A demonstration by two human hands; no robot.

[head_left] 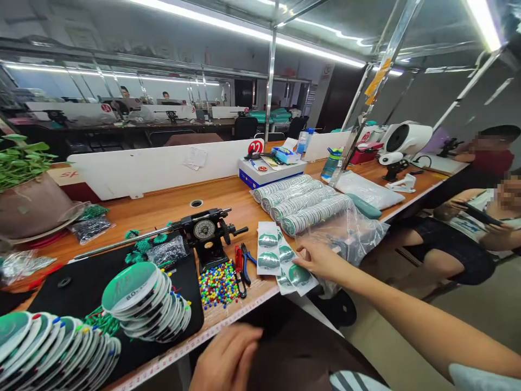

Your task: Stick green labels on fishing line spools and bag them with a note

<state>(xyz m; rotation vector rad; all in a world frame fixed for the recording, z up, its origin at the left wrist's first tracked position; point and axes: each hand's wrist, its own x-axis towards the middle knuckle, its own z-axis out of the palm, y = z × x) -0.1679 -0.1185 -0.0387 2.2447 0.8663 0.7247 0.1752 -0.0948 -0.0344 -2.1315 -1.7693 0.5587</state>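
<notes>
My right hand (315,258) reaches to the table's front edge, thumb and fingertips pinched at the margin of a sheet of green labels (299,273). That sheet overlaps another label sheet (268,248) on its left. Low in front of my lap is my left hand (228,355), blurred, its fingers bent and apart from the table; whether it holds anything is hidden. Left of the sheets lie blue-handled pliers (246,264), a red-handled tool (238,258) and a pile of small coloured beads (218,285). Behind the beads stands a black hand-cranked winding machine (205,231).
Stacks of green-and-white discs (142,298) stand on a black mat (52,296) at left. Bagged rolls of discs (317,209) lie behind my right hand. A potted plant (24,206) is at far left. A seated person (456,228) is at right.
</notes>
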